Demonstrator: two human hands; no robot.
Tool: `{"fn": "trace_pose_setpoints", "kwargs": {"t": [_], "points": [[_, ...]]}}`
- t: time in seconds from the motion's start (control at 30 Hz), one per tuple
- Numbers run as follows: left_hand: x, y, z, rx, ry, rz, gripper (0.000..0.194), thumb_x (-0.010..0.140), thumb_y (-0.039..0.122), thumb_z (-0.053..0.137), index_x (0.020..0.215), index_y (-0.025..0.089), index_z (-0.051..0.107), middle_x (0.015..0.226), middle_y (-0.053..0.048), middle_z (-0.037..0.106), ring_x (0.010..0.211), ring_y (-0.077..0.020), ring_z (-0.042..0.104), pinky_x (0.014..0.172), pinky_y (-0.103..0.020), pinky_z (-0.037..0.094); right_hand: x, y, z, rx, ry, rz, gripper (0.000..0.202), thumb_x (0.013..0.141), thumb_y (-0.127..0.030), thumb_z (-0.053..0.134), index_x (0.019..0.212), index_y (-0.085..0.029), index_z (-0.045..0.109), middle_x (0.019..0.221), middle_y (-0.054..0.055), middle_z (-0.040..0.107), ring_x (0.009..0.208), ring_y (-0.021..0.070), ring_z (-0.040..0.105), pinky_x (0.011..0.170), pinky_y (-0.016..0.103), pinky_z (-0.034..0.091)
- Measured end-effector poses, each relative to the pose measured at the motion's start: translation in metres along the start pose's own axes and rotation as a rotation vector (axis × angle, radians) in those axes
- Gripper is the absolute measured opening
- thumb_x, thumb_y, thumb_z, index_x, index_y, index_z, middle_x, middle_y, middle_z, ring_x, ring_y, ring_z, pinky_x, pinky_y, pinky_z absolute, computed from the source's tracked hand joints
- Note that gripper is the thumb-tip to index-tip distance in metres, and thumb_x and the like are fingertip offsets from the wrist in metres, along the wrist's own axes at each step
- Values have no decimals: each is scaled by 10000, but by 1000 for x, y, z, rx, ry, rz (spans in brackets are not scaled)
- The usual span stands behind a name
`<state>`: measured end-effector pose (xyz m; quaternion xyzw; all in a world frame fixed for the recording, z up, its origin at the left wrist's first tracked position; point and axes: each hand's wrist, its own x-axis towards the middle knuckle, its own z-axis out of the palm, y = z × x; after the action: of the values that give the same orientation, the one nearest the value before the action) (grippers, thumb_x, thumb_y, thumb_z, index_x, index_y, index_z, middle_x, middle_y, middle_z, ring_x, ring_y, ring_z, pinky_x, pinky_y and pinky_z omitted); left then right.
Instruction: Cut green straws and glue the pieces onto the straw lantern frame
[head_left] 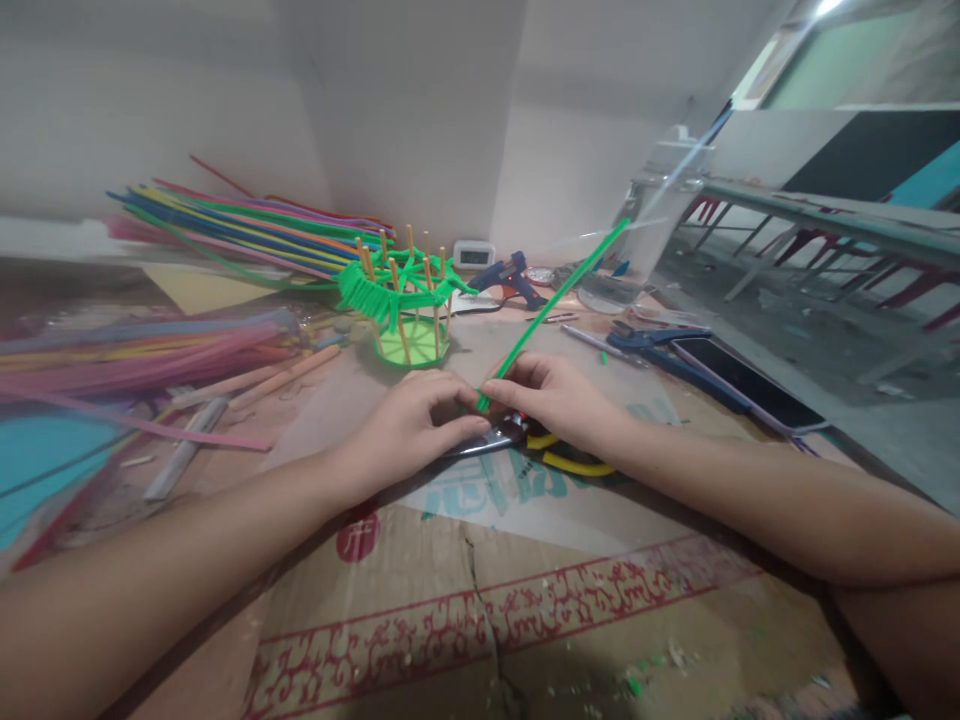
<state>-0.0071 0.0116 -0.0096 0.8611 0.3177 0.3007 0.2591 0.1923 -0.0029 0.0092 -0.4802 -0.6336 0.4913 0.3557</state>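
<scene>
Dim, soft (smeared at edges).

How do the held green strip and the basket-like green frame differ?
The strip is straight and slim; the frame is round and wide. The strip slants up from the right hand; the frame stands upright beyond. The strip looks green throughout; the frame has tan sticks. Both show bright green.
</scene>
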Motion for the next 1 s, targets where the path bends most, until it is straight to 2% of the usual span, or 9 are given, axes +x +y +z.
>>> {"fn": "trace_pose_setpoints", "kwargs": {"t": [0.17, 0.37, 0.6, 1.0], "points": [[2, 3, -2, -7, 27, 5, 264, 928, 383, 526, 869, 202, 709, 833, -15, 702, 805, -166, 615, 752, -284, 435, 0, -1, 1, -31, 1, 7, 268, 792, -413, 700, 756, -155, 636, 648, 4, 667, 529, 98, 587, 496, 216, 461], [3, 4, -6, -79, -11, 29, 467, 973, 380, 393, 612, 165, 599, 648, -5, 584, 652, -139, 558, 623, -248, 410, 1, 1, 0, -89, 2, 14, 349, 752, -482, 730, 797, -142, 665, 700, 46, 693, 594, 135, 626, 530, 244, 487], [2, 5, -4, -28, -18, -12, 318, 912, 303, 495, 681, 160, 661, 741, -17, 669, 739, -148, 609, 680, -244, 438, 0, 1, 0, -148, 15, -30, 352, 758, -489, 720, 731, -147, 642, 665, 27, 670, 575, 120, 598, 532, 235, 471], [4, 4, -4, -15, -34, 18, 334, 916, 294, 485, 662, 156, 652, 729, -22, 671, 721, -144, 612, 675, -244, 439, 1, 3, 1, -66, -1, -14, 293, 765, -426, 731, 729, -152, 633, 652, 11, 665, 563, 112, 602, 520, 225, 473]]}}
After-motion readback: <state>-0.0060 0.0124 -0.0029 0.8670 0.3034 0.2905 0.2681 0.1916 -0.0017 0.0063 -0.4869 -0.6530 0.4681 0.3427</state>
